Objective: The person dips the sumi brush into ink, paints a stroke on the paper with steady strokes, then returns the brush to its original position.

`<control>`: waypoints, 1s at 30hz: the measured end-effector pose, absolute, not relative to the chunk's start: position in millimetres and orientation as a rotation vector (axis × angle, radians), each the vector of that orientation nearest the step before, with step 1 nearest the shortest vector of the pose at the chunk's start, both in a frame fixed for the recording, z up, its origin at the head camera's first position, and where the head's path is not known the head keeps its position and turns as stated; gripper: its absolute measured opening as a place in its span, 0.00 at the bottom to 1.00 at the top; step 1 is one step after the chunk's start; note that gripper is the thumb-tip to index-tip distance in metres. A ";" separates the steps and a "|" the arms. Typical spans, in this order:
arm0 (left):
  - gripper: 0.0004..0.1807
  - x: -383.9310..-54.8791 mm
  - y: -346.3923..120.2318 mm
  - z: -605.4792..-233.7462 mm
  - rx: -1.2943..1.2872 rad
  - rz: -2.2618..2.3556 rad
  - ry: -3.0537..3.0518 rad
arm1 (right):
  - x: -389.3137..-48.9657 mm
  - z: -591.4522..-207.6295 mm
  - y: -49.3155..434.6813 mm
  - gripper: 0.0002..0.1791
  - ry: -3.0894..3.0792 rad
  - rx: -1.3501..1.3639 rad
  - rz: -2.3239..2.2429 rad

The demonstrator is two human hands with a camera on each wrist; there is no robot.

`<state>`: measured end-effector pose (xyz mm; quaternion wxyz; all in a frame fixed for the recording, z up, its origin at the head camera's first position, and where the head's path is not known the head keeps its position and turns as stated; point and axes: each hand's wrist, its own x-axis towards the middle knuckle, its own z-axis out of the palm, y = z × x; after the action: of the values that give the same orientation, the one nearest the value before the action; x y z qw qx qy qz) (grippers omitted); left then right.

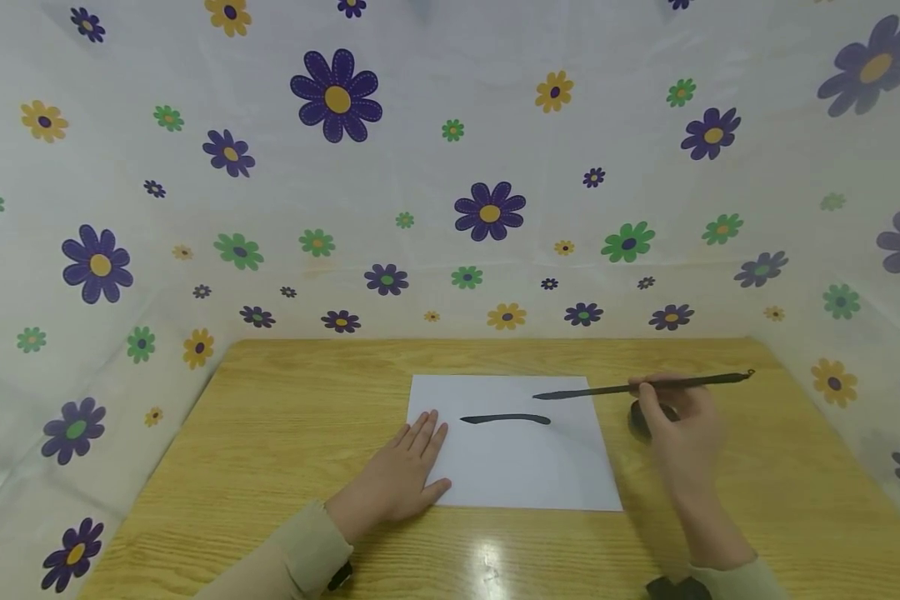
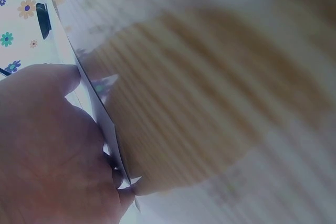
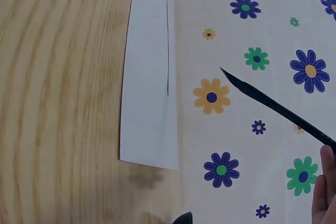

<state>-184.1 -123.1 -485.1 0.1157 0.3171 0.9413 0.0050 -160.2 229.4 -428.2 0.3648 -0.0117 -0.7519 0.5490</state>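
A white sheet of paper (image 1: pixel 525 467) lies on the wooden table, bearing one long black brush stroke (image 1: pixel 506 418). My left hand (image 1: pixel 401 479) rests on the sheet's left edge with its fingers spread fairly straight. Its thumb and palm show beside the paper's edge in the left wrist view. My right hand (image 1: pixel 682 425) pinches a dark calligraphy brush (image 1: pixel 603 391), held nearly level with its loop end to the right. The pointed black tip (image 3: pixel 239 84) hangs above the sheet, apart from it, in the right wrist view.
A small dark round pot (image 1: pixel 640 421) stands right of the paper, partly hidden behind my right hand. The wooden table (image 1: pixel 307 400) ends at a white flowered cloth (image 1: pixel 420 167) that rises behind and on both sides. A dark object (image 1: pixel 677 588) lies by the right sleeve.
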 end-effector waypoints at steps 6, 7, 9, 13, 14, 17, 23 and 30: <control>0.43 -181.6 -122.4 -481.1 0.910 0.024 2.759 | -159.4 -421.7 237.0 0.03 -1.874 0.031 1.388; 0.43 -181.2 -122.1 -480.4 0.907 0.021 2.758 | -159.7 -421.7 238.7 0.03 -1.861 0.043 1.378; 0.43 -180.6 -121.8 -479.5 0.906 0.013 2.757 | -160.1 -422.0 242.6 0.04 -1.841 0.064 1.360; 0.43 -181.1 -121.7 -480.4 0.904 0.010 2.756 | -158.6 -419.6 250.0 0.05 -1.848 0.091 1.287; 0.43 -181.2 -121.8 -480.6 0.904 0.009 2.757 | -157.5 -418.6 252.0 0.05 -1.861 0.091 1.263; 0.43 -181.8 -122.1 -481.8 0.906 0.015 2.759 | -153.0 -414.1 258.0 0.06 -1.917 0.062 1.163; 0.44 -183.7 -123.2 -486.5 0.922 0.019 2.764 | -146.5 -409.2 270.0 0.06 -1.931 0.051 1.067; 0.44 -184.7 -124.8 -491.1 0.933 0.026 2.777 | -143.7 -406.0 281.8 0.09 -1.902 0.049 1.024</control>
<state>-184.7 -124.8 -491.1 0.1058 0.3168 0.9425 0.0089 -143.7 281.8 -406.0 0.4711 0.0199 -0.7765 0.4179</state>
